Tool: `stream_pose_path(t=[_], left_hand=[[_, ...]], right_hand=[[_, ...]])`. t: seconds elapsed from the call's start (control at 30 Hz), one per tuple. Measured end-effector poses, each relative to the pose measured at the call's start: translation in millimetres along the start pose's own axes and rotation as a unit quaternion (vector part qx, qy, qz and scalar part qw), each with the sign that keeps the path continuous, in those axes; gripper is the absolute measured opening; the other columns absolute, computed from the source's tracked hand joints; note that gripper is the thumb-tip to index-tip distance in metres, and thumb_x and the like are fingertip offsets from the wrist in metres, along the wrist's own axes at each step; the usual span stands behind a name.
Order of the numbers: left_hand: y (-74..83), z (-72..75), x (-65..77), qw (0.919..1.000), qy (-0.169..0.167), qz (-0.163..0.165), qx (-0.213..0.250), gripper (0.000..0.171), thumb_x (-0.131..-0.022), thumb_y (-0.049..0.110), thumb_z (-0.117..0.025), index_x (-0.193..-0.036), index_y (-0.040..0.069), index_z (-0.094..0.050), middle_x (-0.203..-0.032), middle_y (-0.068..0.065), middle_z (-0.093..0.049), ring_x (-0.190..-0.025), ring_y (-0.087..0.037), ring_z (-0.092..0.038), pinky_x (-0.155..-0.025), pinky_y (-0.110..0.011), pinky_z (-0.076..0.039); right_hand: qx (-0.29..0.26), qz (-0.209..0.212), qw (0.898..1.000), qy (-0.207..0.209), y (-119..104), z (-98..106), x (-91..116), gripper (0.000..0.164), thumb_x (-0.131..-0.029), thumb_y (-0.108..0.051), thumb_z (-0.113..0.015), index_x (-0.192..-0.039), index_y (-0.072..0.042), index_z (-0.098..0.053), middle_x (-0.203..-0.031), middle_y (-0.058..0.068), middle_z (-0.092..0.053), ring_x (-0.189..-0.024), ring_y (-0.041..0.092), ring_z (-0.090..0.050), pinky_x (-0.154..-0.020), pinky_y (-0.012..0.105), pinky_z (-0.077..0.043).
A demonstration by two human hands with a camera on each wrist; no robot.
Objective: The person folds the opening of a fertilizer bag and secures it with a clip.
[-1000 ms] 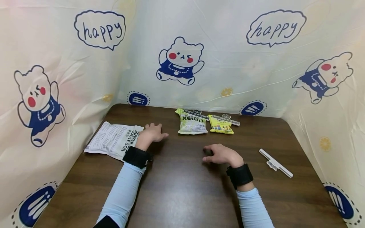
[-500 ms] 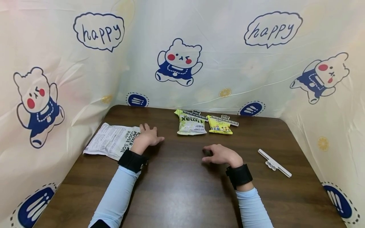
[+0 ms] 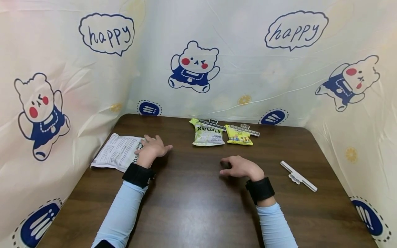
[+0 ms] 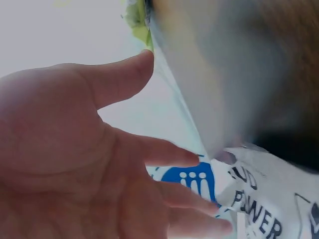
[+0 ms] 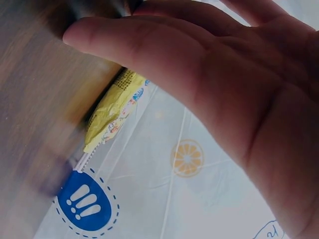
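Observation:
A white printed bag of soil (image 3: 118, 151) lies flat at the table's left. Over its right end is my left hand (image 3: 152, 148), fingers spread and nothing gripped; in the left wrist view the bag's lettering (image 4: 259, 214) shows beyond the fingertips. Whether the hand touches the bag I cannot tell. My right hand (image 3: 242, 167) is low at the middle of the table, fingers loosely bent, holding nothing. Two clipped packets are beyond it: a green-and-white one (image 3: 208, 135) and a smaller yellow one (image 3: 239, 137), also seen as a yellow packet (image 5: 117, 107) in the right wrist view.
To the right of my right hand lies a loose white sealing clip (image 3: 298, 176). Ruler-marked clips, including the clip (image 3: 244, 129) on the yellow packet, span both packets' tops. A printed cloth (image 3: 198, 100) encloses the brown table (image 3: 192, 206) at the back and sides.
My left hand has moved left, from the bag's right edge to over its printed right end, with fingers spreading. The right hand, packets and loose clip have stayed put.

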State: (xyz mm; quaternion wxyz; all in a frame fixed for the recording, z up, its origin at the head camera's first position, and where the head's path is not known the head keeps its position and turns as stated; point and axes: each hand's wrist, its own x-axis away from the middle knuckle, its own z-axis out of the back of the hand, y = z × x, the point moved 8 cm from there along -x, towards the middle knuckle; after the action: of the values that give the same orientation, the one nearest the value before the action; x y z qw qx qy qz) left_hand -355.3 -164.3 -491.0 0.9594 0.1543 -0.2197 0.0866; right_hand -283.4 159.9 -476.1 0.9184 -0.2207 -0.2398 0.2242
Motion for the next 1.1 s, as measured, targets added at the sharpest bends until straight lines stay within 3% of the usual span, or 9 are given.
stream_pose_path(t=[0.13, 0.37, 0.6, 0.9, 1.1], left_hand=[[-0.1, -0.8, 7.4, 0.9998, -0.019, -0.005, -0.007, 0.093, -0.106, 0.059, -0.049, -0.162, -0.01, -0.02, -0.159, -0.05, 0.0, -0.146, -0.069, -0.007, -0.1, -0.09, -0.018], [4.6, -2.3, 6.1, 0.9983, -0.032, -0.019, -0.045, 0.091, -0.106, 0.059, -0.051, -0.158, -0.012, -0.03, -0.159, -0.049, -0.013, -0.143, -0.068, -0.022, -0.101, -0.086, -0.027], [14.3, -7.7, 10.7, 0.9888, -0.065, -0.093, -0.097, 0.09, -0.106, 0.058, -0.053, -0.152, -0.018, -0.036, -0.15, -0.043, -0.041, -0.139, -0.055, -0.041, -0.114, -0.065, -0.033], [24.0, -13.0, 18.6, 0.9833, -0.081, -0.127, -0.101, 0.088, -0.107, 0.055, -0.052, -0.151, -0.019, -0.037, -0.151, -0.042, -0.042, -0.143, -0.056, -0.037, -0.115, -0.062, -0.033], [33.8, -15.2, 25.1, 0.9778, -0.077, -0.174, -0.087, 0.076, -0.106, 0.055, -0.056, -0.139, -0.014, -0.056, -0.137, -0.032, -0.059, -0.121, -0.041, -0.059, -0.104, -0.052, -0.046]], right_hand=[[0.001, 0.0, 1.0, 0.0, -1, -1, -1, 0.057, -0.102, -0.033, -0.071, -0.148, -0.002, -0.058, -0.143, 0.016, -0.062, -0.13, 0.033, -0.058, -0.105, 0.053, -0.047], [0.001, -0.002, 1.0, 0.003, -2, 0, -1, 0.057, -0.102, -0.033, -0.072, -0.148, -0.002, -0.058, -0.144, 0.016, -0.061, -0.132, 0.033, -0.058, -0.105, 0.053, -0.047], [0.004, -0.003, 1.0, 0.007, -1, 0, 0, 0.058, -0.101, -0.035, -0.073, -0.148, -0.003, -0.059, -0.143, 0.016, -0.062, -0.129, 0.032, -0.059, -0.104, 0.052, -0.048], [0.003, -0.001, 1.0, 0.005, -2, -1, 0, 0.058, -0.101, -0.034, -0.074, -0.148, -0.003, -0.059, -0.141, 0.016, -0.063, -0.125, 0.031, -0.061, -0.102, 0.052, -0.049], [0.008, 0.003, 1.0, 0.004, -4, -1, 1, 0.058, -0.101, -0.034, -0.074, -0.147, -0.003, -0.06, -0.14, 0.016, -0.064, -0.121, 0.03, -0.062, -0.1, 0.052, -0.049]])
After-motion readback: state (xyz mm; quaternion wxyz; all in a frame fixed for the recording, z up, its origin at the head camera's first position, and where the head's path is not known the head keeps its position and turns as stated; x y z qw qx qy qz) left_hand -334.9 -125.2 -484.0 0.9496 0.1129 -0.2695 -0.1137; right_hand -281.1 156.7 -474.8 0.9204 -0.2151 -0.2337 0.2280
